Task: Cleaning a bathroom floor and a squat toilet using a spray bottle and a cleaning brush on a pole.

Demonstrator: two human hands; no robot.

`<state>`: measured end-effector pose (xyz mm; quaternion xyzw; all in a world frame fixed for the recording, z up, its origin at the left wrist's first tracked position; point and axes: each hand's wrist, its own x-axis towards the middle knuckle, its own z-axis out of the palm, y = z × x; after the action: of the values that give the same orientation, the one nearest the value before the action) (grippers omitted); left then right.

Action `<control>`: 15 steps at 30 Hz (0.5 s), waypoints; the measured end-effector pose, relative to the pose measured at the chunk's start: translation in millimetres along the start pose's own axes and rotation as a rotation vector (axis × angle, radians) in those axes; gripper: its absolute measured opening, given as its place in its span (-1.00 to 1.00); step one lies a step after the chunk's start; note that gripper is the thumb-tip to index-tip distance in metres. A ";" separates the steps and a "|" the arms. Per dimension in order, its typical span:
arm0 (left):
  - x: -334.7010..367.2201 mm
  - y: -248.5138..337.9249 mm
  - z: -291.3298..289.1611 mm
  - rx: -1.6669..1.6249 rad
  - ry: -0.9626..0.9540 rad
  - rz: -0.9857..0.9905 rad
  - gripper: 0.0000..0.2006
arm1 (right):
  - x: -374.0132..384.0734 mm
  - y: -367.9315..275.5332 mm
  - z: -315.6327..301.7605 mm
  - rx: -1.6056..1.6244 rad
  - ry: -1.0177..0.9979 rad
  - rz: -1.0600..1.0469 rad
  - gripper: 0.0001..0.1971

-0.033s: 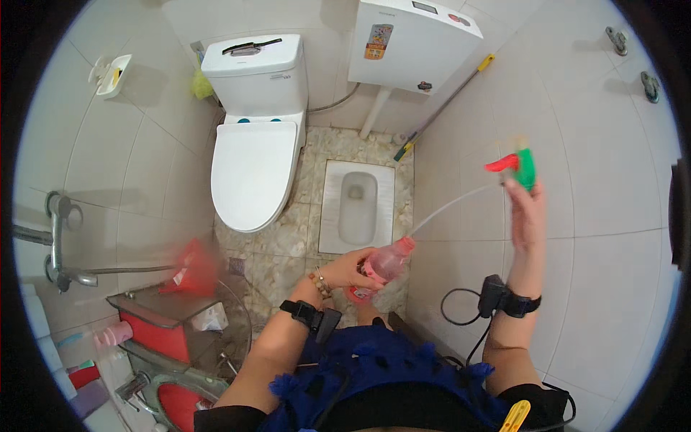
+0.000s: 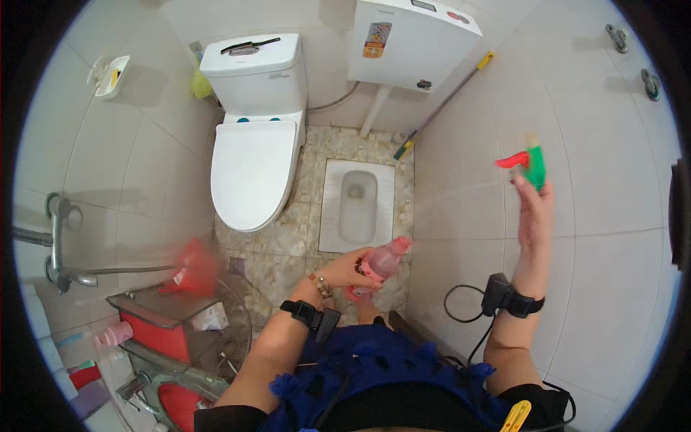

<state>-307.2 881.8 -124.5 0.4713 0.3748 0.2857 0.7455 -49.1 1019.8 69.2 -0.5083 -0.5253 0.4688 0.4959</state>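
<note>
My left hand [image 2: 344,271] is wrapped round a clear pink plastic bottle [image 2: 386,260], which leans with its neck up and to the right. At shoulder height by the right wall, my right hand [image 2: 532,205] grips a green spray head [image 2: 535,170] with a red lever pointing left. The spray head is off the bottle and well apart from it. Its thin pale tube is only a faint smear against the tiles, so where its end lies cannot be made out. A black strap sits on each forearm.
Beyond the bottle is a squat toilet [image 2: 358,205] in the floor. A white toilet [image 2: 253,176] with lid down stands left of it. A long-handled brush [image 2: 446,104] leans at the right wall. A washbasin [image 2: 188,403] and shelf [image 2: 169,306] lie to the lower left.
My right hand has moved slightly to the right with the spray head. The tube, plainly seen near the bottle's neck before, is now blurred. The bottle has barely shifted.
</note>
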 end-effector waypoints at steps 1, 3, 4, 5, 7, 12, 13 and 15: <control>1.7 -13.5 0.0 0.002 0.002 -0.008 -0.34 | 3.0 -2.7 -10.5 -0.022 0.077 -0.071 -0.61; 6.6 -50.1 -0.3 0.154 0.244 -0.110 -0.34 | 1.6 -6.6 -23.0 -0.046 0.162 -0.136 -0.61; 10.5 -63.2 1.9 0.156 0.240 -0.114 -0.34 | -1.9 -10.0 -29.2 -0.076 0.224 -0.160 -0.61; 12.6 -73.9 4.0 0.162 0.338 -0.165 -0.34 | -6.2 -13.3 -34.2 -0.104 0.285 -0.184 -0.60; 18.7 -92.6 6.0 0.173 0.429 -0.217 -0.34 | -14.8 -17.6 -43.0 -0.119 0.316 -0.175 -0.61; 35.0 -134.1 7.0 0.216 0.564 -0.393 -0.35 | -27.8 -15.8 -57.0 -0.220 0.390 -0.198 -0.61; 38.7 -140.0 6.0 0.220 0.564 -0.395 -0.35 | -29.1 -16.0 -59.3 -0.218 0.392 -0.196 -0.61; 45.5 -151.7 3.2 0.244 0.586 -0.556 -0.26 | -30.8 -15.5 -63.2 -0.218 0.393 -0.182 -0.62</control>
<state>-268.2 856.2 -275.8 0.3358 0.7150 0.1493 0.5947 12.7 987.6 87.6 -0.5908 -0.5097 0.2547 0.5713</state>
